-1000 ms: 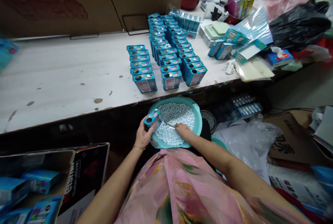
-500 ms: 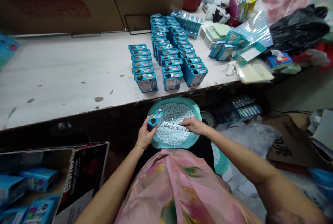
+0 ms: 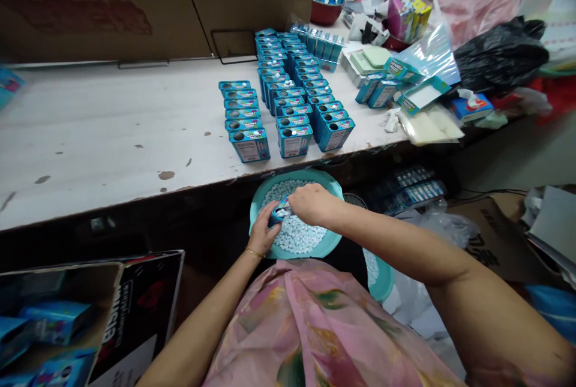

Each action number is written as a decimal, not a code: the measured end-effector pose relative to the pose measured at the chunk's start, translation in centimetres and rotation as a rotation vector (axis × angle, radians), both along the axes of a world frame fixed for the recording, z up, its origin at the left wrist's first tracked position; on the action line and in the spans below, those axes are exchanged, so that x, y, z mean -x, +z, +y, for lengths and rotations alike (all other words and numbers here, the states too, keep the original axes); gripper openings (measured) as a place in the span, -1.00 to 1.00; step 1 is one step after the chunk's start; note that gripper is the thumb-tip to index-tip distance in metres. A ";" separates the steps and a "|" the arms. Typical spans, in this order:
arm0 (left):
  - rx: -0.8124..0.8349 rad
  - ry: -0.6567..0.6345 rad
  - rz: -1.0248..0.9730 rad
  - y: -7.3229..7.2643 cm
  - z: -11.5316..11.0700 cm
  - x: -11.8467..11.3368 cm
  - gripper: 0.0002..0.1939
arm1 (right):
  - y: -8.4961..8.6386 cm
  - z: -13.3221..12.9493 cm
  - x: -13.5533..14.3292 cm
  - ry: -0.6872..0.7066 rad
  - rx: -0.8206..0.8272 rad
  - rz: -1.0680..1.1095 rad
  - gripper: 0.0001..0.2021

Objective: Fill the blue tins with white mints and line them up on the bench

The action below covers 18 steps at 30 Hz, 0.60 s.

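My left hand (image 3: 261,232) is wrapped round a small blue candy tin (image 3: 274,217), holding it tilted over a turquoise basin (image 3: 333,185). Small white candies (image 3: 299,238) fill much of the basin. My right hand (image 3: 309,202) is closed right beside the tin's top, its fingers gripping a scoop mostly hidden under the hand. White candies show at the tin's opening, below the right fingers. On the white table ahead, several matching blue tins (image 3: 294,140) stand upright in rows, with dark round openings on top.
A large cardboard box (image 3: 108,9) stands at the table's back left. Flat trays, plastic bags and a red bowl (image 3: 326,12) crowd the right side. At lower left, an open carton (image 3: 139,309) holds blue packs. Another turquoise basin (image 3: 384,282) sits low at right.
My right hand has moved left and up from the candies to the tin, bringing the loaded scoop over it. My left hand has shifted slightly right and down with the tin.
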State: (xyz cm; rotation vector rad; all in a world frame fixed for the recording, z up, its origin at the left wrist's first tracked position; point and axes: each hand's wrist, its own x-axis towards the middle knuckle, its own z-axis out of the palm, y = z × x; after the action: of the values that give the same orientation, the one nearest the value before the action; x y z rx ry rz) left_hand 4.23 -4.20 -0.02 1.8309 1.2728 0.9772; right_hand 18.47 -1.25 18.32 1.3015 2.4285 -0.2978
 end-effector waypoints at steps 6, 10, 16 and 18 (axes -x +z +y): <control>0.049 0.099 -0.062 0.3 -0.3 0.9 -0.51 | -1.2 0.9 -4.8 -0.081 0.056 0.022 -0.78; 0.101 0.226 -0.142 1.1 -0.7 1.7 -0.50 | -7.7 1.4 -8.1 -0.176 0.183 0.085 -0.74; 0.138 0.232 -0.145 1.5 -0.8 1.8 -0.49 | -17.2 -1.8 -4.3 -0.256 0.186 0.068 -0.64; 0.144 0.248 -0.141 1.5 -0.7 1.7 -0.49 | -18.4 -3.1 -3.4 -0.208 0.237 0.108 -0.67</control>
State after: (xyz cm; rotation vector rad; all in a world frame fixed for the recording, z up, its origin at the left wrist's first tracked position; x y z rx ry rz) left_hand 2.52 -4.90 1.51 1.4936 1.4654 1.0949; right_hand 21.88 -4.40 -0.07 1.4624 2.2597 -0.7060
